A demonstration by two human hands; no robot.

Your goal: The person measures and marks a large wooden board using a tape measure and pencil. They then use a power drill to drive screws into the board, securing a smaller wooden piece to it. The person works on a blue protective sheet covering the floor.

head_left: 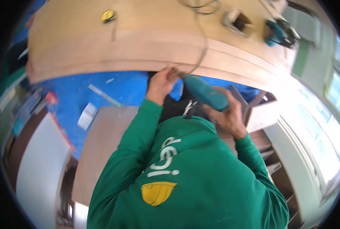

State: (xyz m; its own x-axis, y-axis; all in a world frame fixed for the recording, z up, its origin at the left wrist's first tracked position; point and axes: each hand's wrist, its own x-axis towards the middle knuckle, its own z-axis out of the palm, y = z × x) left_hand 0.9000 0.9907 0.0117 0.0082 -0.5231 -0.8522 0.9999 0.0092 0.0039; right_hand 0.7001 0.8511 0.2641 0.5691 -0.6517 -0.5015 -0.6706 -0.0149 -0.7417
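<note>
My right hand [231, 118] is wrapped round the body of a teal corded power tool [204, 91], which lies aslant in front of my waist. Its exact kind does not show. From the tool's far left end a thin cord [205, 51] runs up over the big pale wooden panel [101, 42]. Beside that same end, close to the panel's near edge, my left hand [164, 82] has its fingers drawn together. What they pinch, if anything, is blurred and partly hidden.
On the panel lie a yellow tape measure [108, 16], an open box [236, 22] and another teal tool [278, 33]. A blue sheet [68, 91] covers the floor. Brown boards [105, 145] stand at left, an open-topped box [263, 112] at right.
</note>
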